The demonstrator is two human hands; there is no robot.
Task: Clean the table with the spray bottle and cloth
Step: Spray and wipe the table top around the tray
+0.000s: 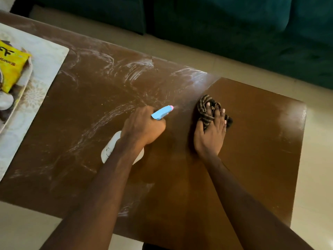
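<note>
The white plastic spray bottle with the light blue trigger head and pink nozzle tip was held tilted low over the glossy brown wooden worktop, nozzle aimed away from the person. The left hand was wrapped tight round its neck, fingers curled under the blue head. Just right of the bottle's nozzle sat the crumpled brown-and-tan striped cloth, lying on the worktop with the right hand flat on top, fingers pretty much straight and poking through its folds, so pressing rather than grabbing. Left of the bottle and beyond it the wood was covered in whitish swirly smears; right of it the surface looked mostly plain brown. Way off to the bottle's left was a pale patterned placemat with a cream tray on it holding a yellow packet. Far past the bottle, across a strip of cream floor, was a dark green sofa.
</note>
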